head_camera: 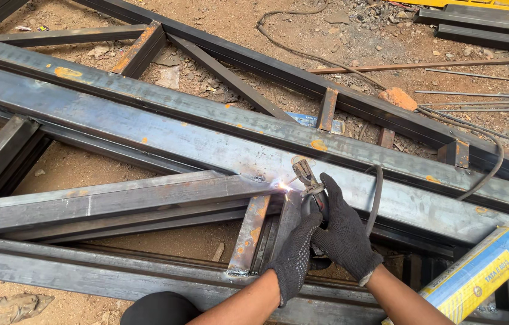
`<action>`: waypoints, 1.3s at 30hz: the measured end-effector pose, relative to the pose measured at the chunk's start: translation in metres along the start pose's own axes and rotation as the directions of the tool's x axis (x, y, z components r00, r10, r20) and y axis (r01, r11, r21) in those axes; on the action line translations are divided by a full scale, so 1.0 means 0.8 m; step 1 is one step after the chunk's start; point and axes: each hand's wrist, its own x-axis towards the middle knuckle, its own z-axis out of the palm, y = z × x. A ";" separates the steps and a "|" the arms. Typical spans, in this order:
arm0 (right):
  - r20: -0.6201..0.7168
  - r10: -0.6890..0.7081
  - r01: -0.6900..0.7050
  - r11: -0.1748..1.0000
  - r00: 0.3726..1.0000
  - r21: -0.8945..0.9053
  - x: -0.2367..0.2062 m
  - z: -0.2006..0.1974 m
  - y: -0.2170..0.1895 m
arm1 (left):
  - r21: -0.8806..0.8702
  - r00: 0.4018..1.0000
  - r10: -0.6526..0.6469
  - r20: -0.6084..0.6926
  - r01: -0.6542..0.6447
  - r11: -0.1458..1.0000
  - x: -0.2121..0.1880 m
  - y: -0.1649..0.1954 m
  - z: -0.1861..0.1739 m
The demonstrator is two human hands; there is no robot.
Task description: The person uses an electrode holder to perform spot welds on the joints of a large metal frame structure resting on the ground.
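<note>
A welded frame of long steel tubes point(146, 129) lies on the dirt floor point(254, 24), its rails running from upper left to lower right. A shorter steel tube point(104, 201) meets the widest rail near the frame's middle, and the arc spark point(284, 187) burns at that joint. The electrode holder point(307, 179) points up and left toward it, just left of the fingers point(332, 183). The right hand point(346, 232), gloved, grips the holder's handle; the left hand point(298, 256), also gloved, is wrapped beneath it as a support, equally near. The rod is lost in glare. A blue-and-yellow box point(477, 274) lies at lower right, partly cut off.
</note>
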 end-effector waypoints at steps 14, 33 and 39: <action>-0.005 0.000 0.000 1.000 1.000 0.020 0.000 0.005 0.012 | -0.017 0.971 0.240 0.010 -0.240 0.971 0.001 0.009 0.006; 0.019 0.134 -0.134 0.990 0.991 0.037 -0.003 -0.001 -0.010 | -0.085 0.999 0.024 0.049 -0.019 0.996 0.000 -0.002 -0.002; -0.008 0.011 -0.011 0.999 1.000 -0.040 -0.002 0.001 -0.007 | -0.082 0.999 0.000 0.043 0.004 0.997 -0.001 0.002 0.001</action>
